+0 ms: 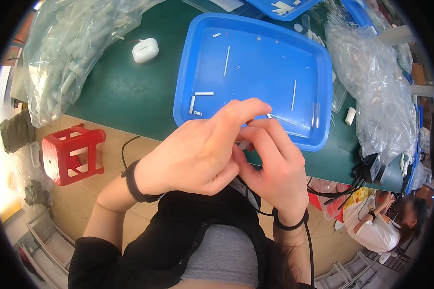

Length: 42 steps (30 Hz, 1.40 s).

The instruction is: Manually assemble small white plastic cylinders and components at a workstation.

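My left hand (197, 156) and my right hand (278, 161) meet over the near edge of a blue plastic tray (181, 96). A small whitish piece (244, 144) shows between the fingertips of my right hand, which are pinched together. My left hand's index finger reaches across above the right hand, while its other fingers curl in; what they grip is hidden. Inside the tray lie thin white rods (226, 61), short white tubes (204, 94) and small white tabs with holes (197, 113). Clear slim pieces (315, 115) rest by its right wall.
A white rounded case (145, 50) sits left of the tray on the green table (115, 96). Bulging clear plastic bags (371, 86) flank both sides. A second blue tray (287, 15) stands behind. A red stool (72, 151) is on the floor; a person (378, 231) sits at right.
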Each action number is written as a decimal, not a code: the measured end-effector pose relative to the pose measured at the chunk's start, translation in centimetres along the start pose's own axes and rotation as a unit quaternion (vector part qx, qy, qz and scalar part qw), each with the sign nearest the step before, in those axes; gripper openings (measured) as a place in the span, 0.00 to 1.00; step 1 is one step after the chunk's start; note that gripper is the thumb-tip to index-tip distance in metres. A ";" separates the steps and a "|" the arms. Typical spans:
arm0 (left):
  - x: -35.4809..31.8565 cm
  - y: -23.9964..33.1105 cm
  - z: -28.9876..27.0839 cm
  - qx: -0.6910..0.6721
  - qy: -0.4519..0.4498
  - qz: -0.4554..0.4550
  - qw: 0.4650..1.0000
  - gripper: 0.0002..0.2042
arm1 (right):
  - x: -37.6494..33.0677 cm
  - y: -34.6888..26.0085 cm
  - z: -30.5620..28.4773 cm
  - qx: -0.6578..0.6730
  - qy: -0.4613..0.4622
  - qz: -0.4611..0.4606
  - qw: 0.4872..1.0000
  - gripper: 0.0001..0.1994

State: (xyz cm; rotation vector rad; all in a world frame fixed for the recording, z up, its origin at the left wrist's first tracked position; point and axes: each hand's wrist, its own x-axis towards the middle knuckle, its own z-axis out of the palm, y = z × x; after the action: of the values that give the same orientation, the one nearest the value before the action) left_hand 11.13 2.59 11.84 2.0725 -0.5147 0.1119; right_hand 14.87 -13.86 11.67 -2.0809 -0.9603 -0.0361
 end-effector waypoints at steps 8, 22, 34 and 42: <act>0.4 0.1 -0.9 0.078 -0.052 -0.065 0.993 0.11 | 0.2 0.8 -1.5 -0.003 0.007 0.005 1.000 0.12; 0.6 1.2 -1.7 0.150 0.022 0.033 0.988 0.08 | -0.7 1.5 -2.0 0.213 0.105 0.048 0.970 0.16; 0.3 0.9 -0.8 0.167 0.061 0.044 0.983 0.08 | -0.8 1.7 -2.0 0.140 0.095 0.028 0.985 0.17; -0.1 0.8 0.0 0.229 0.046 0.063 0.970 0.09 | -1.4 2.1 -1.3 0.205 0.083 0.074 0.972 0.16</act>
State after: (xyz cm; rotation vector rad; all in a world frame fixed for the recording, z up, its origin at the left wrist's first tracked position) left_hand 10.77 2.28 12.47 2.4666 -0.6049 0.4354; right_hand 15.58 -16.39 10.66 -1.7293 -0.6462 0.0602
